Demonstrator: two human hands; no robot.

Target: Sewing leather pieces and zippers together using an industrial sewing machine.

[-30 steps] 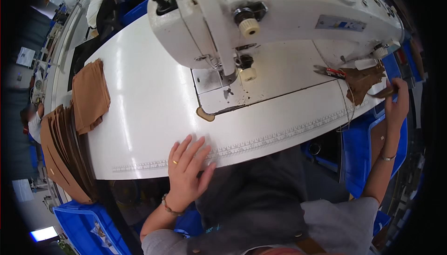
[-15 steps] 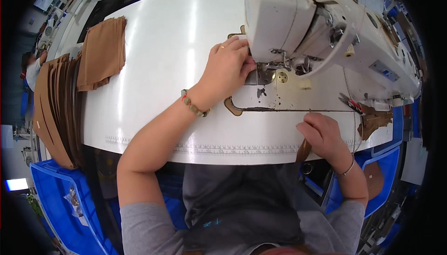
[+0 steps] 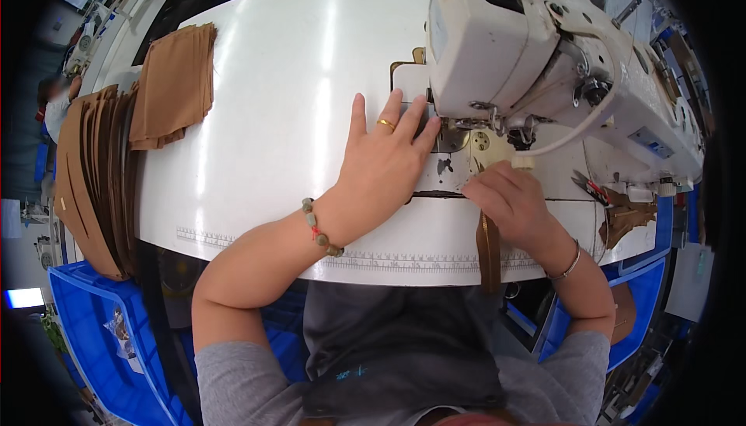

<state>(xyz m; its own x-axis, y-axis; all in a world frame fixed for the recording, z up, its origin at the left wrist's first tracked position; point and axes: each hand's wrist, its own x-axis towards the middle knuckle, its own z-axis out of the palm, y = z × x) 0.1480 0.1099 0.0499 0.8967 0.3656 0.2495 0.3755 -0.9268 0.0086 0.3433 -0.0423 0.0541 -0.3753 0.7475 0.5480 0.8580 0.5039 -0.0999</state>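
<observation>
My left hand lies with fingers spread on the white table, its fingertips beside the presser foot area of the sewing machine. No object shows in that hand; what lies under the palm is hidden. To its right, my right hand pinches a narrow brown strip with a shiny gold line along it. The strip hangs down from the fingers across the table's front edge, and a thin pointed end sticks up above them. Its middle is hidden by my fingers.
Stacked brown fabric pieces lie at the left, next to a row of larger brown panels. Red-handled snips and brown scraps are at the right. A printed ruler runs along the front edge. Blue bins stand below.
My left hand has moved back from the needle area, and its fingers have spread out flat. The right hand has come up and left with the brown strip, nearer the left hand.
</observation>
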